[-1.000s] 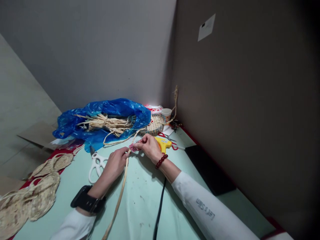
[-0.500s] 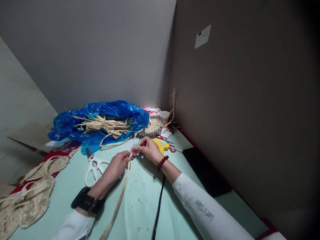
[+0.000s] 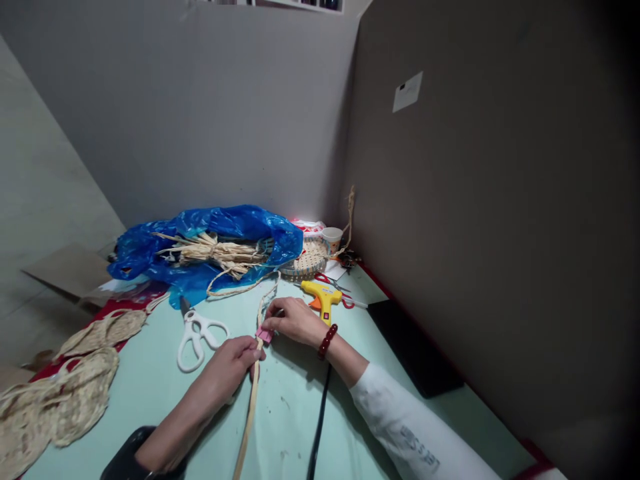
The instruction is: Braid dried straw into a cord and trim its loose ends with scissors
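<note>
A long pale straw cord [image 3: 253, 400] runs away from me along the table, its far part twisted or braided. My left hand [image 3: 231, 365] pinches the cord between thumb and fingers just on the near side of a small pink clip [image 3: 264, 335]. The clip sits on the cord. From the right, my right hand [image 3: 297, 321] closes thumb and fingertips on the clip. Just beyond my right hand lies a yellow glue gun [image 3: 323, 293] with an orange trigger. White-handled scissors [image 3: 196, 337] rest left of my left hand.
A blue plastic bag [image 3: 240, 220] holds a straw bundle [image 3: 220, 252] at the back. Behind the glue gun are a woven basket [image 3: 306, 259], a paper cup [image 3: 332, 237] and red-handled scissors [image 3: 347, 300]. Woven straw pieces [image 3: 85, 393] lie left; a black flat object [image 3: 413, 347] lies right.
Both hands and the pink clip now appear lower in view, with my right hand nearer to me. More of the glue gun shows. The view has tilted slightly.
</note>
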A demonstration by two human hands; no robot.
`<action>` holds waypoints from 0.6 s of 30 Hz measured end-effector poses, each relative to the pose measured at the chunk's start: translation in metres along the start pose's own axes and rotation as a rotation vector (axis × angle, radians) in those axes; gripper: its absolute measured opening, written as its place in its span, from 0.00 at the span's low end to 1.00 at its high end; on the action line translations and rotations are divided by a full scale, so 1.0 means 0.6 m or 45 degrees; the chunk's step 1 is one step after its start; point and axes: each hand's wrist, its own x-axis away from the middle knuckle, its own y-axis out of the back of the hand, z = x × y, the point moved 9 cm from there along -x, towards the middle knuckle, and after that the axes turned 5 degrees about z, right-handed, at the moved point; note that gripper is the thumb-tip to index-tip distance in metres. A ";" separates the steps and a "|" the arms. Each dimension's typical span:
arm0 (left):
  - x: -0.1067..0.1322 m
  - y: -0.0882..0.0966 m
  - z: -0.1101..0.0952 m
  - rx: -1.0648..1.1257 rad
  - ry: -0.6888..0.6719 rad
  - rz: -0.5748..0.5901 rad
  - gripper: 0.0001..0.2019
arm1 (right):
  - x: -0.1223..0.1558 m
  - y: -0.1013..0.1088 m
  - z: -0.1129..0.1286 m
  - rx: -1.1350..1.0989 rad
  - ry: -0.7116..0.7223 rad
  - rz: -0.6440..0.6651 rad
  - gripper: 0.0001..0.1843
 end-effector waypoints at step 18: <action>0.045 -0.014 -0.031 0.549 -0.013 0.135 0.20 | 0.048 0.011 0.016 -0.015 0.146 0.037 0.10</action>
